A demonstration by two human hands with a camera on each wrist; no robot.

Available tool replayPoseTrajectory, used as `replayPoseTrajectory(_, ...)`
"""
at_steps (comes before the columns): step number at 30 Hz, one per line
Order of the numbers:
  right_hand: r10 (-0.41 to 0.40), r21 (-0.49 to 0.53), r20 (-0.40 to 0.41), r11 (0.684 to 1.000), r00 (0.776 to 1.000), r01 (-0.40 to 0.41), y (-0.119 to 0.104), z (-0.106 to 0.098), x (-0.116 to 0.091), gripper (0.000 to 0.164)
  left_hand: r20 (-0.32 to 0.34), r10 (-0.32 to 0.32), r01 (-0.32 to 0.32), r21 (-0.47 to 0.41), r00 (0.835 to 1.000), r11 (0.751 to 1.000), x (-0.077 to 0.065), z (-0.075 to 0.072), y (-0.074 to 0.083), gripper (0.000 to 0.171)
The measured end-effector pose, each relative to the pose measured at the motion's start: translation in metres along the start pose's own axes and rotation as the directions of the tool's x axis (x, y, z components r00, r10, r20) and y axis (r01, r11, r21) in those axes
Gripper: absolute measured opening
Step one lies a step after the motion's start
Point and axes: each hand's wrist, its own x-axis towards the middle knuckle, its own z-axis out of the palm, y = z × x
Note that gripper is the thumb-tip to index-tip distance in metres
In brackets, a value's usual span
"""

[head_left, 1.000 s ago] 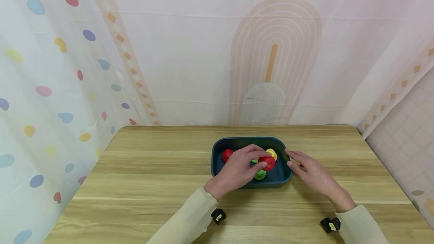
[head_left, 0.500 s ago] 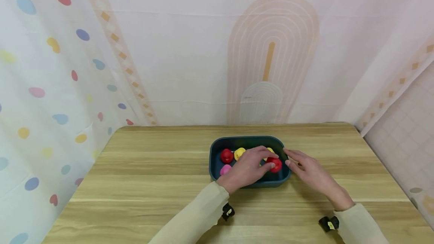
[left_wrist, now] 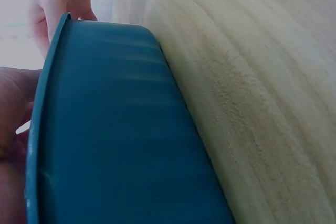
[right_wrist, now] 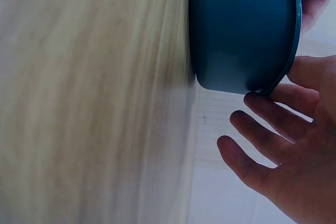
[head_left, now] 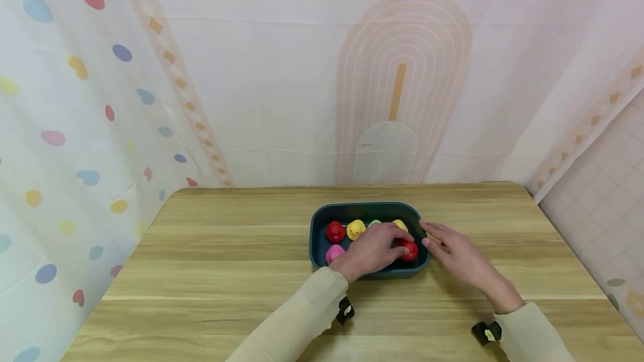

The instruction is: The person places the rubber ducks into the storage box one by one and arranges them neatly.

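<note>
In the head view, my left hand (head_left: 374,247) reaches into a dark teal tray (head_left: 369,275). Its thumb and fingers hold a red rubber duck (head_left: 408,251) at the tray's right end. My right hand (head_left: 465,258) is at the right end of the tray, thumb and fingertips against the rim. The right wrist view shows its fingers (right_wrist: 262,137) spread and fairly straight, with the thumb by the rim. Another red duck (head_left: 335,232), a yellow duck (head_left: 355,229) and a pink duck (head_left: 334,253) sit in the tray's left part. My left hand covers the middle.
A second yellow duck (head_left: 400,225) and a partly hidden green one (head_left: 374,223) are near the tray's back wall. The tray stands on a wood-grain table (head_left: 226,272). A patterned curtain (head_left: 271,99) hangs behind the table.
My left hand has moved right and slightly down with the red duck, to the tray's right end. The ducks at the left have come into view. My right hand stays at the rim.
</note>
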Motion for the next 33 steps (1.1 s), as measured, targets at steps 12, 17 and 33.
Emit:
replayPoseTrajectory(12, -0.001, 0.014, 0.004, 1.000, 1.000, 0.000, 0.0002, -0.0008, -0.0019, 0.048, 0.051, 0.008, -0.009, 0.025, 0.999, 1.000, 0.0056, 0.0097, -0.0015, 0.020)
replayPoseTrajectory(17, 0.001, 0.016, 0.007, 1.000, 1.000, -0.001, 0.0000, -0.0005, -0.0015, 0.048, 0.050, 0.004, -0.006, 0.034, 0.999, 0.999, 0.0063, 0.0101, -0.0019, 0.020)
replayPoseTrajectory(33, 0.001, 0.009, 0.012, 1.000, 1.000, -0.001, -0.0002, -0.0017, 0.0000, 0.048, 0.032, 0.017, -0.017, -0.002, 0.999, 1.000, -0.0031, 0.0033, -0.0030, 0.025)
